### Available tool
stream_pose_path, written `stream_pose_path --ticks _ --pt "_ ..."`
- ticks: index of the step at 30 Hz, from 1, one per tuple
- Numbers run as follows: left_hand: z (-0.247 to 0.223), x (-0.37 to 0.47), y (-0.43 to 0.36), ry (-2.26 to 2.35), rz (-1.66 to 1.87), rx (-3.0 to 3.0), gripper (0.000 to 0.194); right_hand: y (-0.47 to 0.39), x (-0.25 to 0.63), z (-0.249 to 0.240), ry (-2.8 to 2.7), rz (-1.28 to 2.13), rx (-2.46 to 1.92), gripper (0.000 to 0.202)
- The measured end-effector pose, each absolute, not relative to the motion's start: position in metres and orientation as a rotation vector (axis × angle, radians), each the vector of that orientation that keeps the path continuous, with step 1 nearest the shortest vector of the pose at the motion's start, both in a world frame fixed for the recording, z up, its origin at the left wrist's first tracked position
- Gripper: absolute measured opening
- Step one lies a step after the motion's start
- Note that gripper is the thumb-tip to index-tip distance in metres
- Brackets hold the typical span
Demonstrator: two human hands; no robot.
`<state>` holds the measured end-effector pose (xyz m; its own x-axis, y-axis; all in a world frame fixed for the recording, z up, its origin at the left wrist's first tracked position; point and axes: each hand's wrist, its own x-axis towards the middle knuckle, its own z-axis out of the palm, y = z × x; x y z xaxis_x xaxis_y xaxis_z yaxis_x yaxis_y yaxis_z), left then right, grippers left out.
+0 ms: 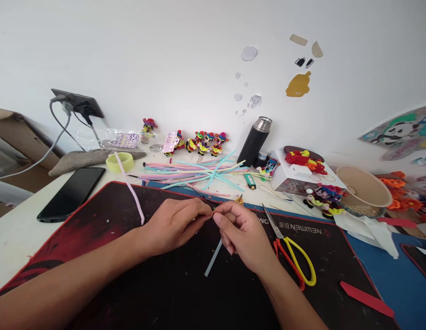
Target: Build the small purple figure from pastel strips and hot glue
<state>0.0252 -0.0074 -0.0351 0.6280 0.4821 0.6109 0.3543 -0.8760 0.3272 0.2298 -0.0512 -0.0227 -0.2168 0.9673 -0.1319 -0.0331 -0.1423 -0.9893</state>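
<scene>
My left hand (180,224) and my right hand (240,233) meet over the dark mat (157,293), both with fingers pinched together. Whatever sits between their fingertips is too small to make out. A pale flat strip (213,260) slants out below my right hand; whether that hand touches it, I cannot tell. Just left of my left hand, a lilac pipe cleaner (130,189) leans down onto the mat from a yellow-green roll of tape (119,162). Scissors (291,256) with one yellow and one red handle lie partly open to the right of my right hand.
Pastel pipe cleaners (199,173) lie in a loose pile beyond the mat. Behind stand small colourful dolls (209,143) and a black thermos (255,142). A phone (71,193) lies left. A white box (281,172), a round tan bowl (364,190) and a red strip (367,299) are right.
</scene>
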Motion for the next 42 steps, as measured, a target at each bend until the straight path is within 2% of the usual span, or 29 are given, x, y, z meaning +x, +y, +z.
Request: stream_pose_path --ticks 17,30,42 --pt "-0.032 0.027 -0.007 0.666 1.153 2.627 0.008 -0.052 0.229 -0.022 -1.24 1.518 -1.152 0.031" --pt "-0.019 0.034 -0.011 0.966 0.898 1.937 0.012 -0.052 0.23 -0.024 -1.222 1.522 -1.146 0.029" --pt "-0.016 0.039 -0.017 0.883 0.872 1.682 0.013 -0.051 0.229 -0.024 -1.228 1.511 -1.162 0.032"
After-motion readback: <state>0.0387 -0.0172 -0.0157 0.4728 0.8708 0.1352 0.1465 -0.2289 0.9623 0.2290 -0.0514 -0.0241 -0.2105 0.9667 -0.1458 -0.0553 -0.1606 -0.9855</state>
